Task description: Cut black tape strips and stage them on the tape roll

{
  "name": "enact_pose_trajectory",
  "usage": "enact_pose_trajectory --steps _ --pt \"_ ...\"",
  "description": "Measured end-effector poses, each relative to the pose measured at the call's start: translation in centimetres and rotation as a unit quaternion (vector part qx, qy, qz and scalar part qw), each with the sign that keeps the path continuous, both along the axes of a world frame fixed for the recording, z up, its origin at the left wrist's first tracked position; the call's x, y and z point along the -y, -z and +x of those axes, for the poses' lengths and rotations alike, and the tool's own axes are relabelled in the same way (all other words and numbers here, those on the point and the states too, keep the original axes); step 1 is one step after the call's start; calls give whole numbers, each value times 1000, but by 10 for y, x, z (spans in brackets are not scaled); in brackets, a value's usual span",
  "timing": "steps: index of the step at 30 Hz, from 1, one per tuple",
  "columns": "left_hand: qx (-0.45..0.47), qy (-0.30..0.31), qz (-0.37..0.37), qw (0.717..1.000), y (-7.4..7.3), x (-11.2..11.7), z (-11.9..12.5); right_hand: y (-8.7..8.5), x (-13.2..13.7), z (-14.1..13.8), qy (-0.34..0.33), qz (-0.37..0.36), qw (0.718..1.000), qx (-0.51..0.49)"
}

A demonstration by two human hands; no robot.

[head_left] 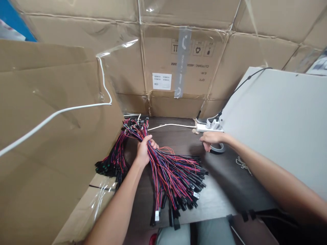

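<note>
as the left hand (146, 149) wraps tightly round the wires (170, 166) at six o'clock, probably keeping them bunched, the right hand (211, 137) curls by the tape (221, 148) at four o'clock, grip unclear.

A single head-worn camera is looking forward and down, closely overlooking the dark table (224, 197) before a cardboard wall (163, 51).
</note>
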State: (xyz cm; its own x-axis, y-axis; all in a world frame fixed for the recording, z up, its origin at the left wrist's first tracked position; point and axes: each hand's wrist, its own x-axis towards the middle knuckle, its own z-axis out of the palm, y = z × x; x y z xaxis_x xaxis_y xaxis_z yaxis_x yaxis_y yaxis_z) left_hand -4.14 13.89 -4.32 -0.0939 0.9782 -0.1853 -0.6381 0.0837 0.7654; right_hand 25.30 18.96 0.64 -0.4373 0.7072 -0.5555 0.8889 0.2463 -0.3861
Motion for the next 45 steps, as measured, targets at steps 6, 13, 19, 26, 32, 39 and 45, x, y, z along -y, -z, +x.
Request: enact_pose_trajectory --steps 6,13,19,26,32,39,45 --pt "-28 -42 -36 998 3 0 6 14 7 -8 4 144 990 4" --pt "-56 -111 -78 989 7 -5 10 4 31 -27 -53 63 989 -123" --pt "33 -91 -32 995 4 -5 13 11 44 -70 -4 183 963 -196" --pt "71 -70 13 995 -12 2 17 26 54 -157 -32 187 967 -169" --pt "34 -118 63 990 -21 3 13 23 71 -172 43 207 974 -74" --pt "54 -102 80 990 -32 9 13 20 82 -167 49 214 975 -23" --pt "147 -87 136 976 -51 8 9 -29 48 -150 -111 296 948 25"
